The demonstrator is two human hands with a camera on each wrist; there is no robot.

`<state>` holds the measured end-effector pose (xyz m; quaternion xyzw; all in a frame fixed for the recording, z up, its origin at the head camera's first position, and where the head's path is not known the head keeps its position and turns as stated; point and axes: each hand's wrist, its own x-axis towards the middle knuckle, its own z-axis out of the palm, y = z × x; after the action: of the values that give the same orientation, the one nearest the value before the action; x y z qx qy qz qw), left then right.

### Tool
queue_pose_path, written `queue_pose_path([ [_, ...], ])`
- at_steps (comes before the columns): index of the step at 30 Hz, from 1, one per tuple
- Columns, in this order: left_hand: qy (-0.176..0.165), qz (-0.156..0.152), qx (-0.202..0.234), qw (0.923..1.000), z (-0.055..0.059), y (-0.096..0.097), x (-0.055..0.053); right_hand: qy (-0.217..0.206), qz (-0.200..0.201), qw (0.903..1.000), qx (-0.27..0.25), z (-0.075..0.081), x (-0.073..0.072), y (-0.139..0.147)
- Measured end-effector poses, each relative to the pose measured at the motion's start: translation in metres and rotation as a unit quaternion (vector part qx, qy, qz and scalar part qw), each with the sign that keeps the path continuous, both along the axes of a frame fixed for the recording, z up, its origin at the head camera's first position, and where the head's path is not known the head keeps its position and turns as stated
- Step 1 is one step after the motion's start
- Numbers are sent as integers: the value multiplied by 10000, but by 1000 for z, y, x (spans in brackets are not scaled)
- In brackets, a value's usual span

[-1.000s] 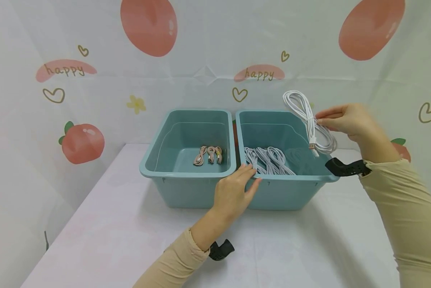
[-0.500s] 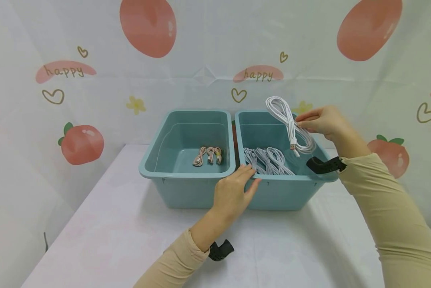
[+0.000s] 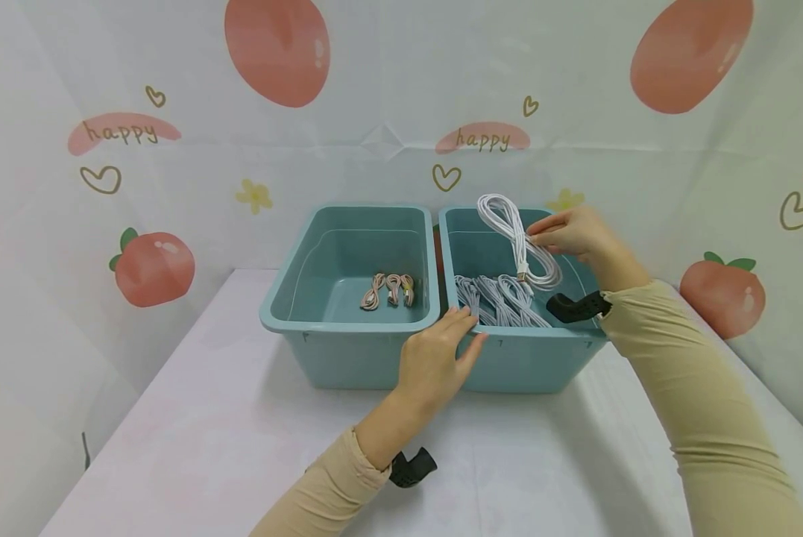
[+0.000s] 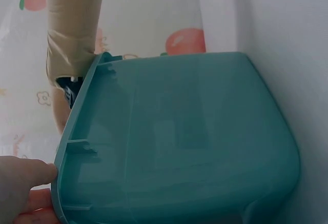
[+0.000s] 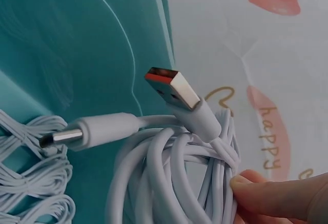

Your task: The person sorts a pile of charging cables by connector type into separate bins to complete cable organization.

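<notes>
My right hand [image 3: 578,237] pinches a coiled white USB cable [image 3: 511,227] between thumb and fingers, above the right blue-green tub [image 3: 542,335]. In the right wrist view, the cable's orange-lined USB-A plug [image 5: 174,88] and smaller metal-tipped plug [image 5: 89,131] stick out of the coil. Several white cable bundles [image 3: 498,298] lie side by side on this tub's floor. My left hand [image 3: 435,365] holds the front rim of the right tub near its left corner, thumb outside and fingers over the edge. The fingertips inside are partly hidden.
The left blue-green tub [image 3: 347,328] stands close beside the right one, with a narrow gap between. Inside it lie three small pinkish cable bundles [image 3: 393,289]. Both tubs rest on a white-covered table [image 3: 193,447] against a fruit-printed backdrop [image 3: 374,112].
My right hand has moved left and slightly down with the white cable, from the tub's right side to over its middle. The left hand has stayed on the rim.
</notes>
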<state>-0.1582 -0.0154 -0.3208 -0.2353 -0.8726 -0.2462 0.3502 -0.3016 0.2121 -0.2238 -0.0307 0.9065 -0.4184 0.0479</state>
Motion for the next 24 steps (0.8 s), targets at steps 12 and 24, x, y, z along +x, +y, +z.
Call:
queue_pose_path([
  [12, -28, 2, 12, 10000, 1, 0, 1, -133, 72, 9998, -90, -8, -10, -14],
  [24, -65, -34, 11, 10000, 1, -1, 0, -282, 100, 9995, -26, -13, -17, -21],
])
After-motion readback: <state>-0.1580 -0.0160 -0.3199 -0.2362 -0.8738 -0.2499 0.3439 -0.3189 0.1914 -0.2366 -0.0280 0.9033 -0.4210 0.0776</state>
